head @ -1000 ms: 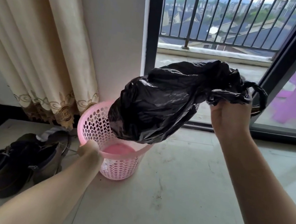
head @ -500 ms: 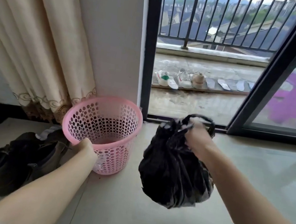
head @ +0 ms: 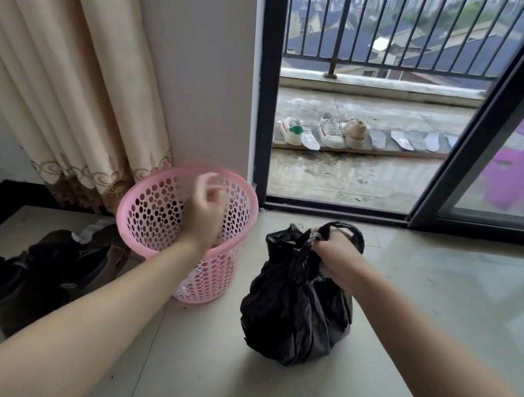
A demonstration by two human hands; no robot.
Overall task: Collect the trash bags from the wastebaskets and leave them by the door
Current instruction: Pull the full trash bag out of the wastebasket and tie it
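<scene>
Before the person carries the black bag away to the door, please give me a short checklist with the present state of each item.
1. Right hand has a grip on the gathered neck of the black bag: ok.
2. Bag is out of the pink wastebasket: ok.
3. Bag neck is tied: cannot tell.
4. Left hand is free, over the wastebasket: ok.
5. Wastebasket stands upright: ok.
6. Bag has no tear or leak: cannot tell.

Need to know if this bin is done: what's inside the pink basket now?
The pink basket holds no bag; only its perforated wall shows inside. The left hand above the opening covers part of the interior and the bottom. The black bag sits on the floor beside it.
</scene>
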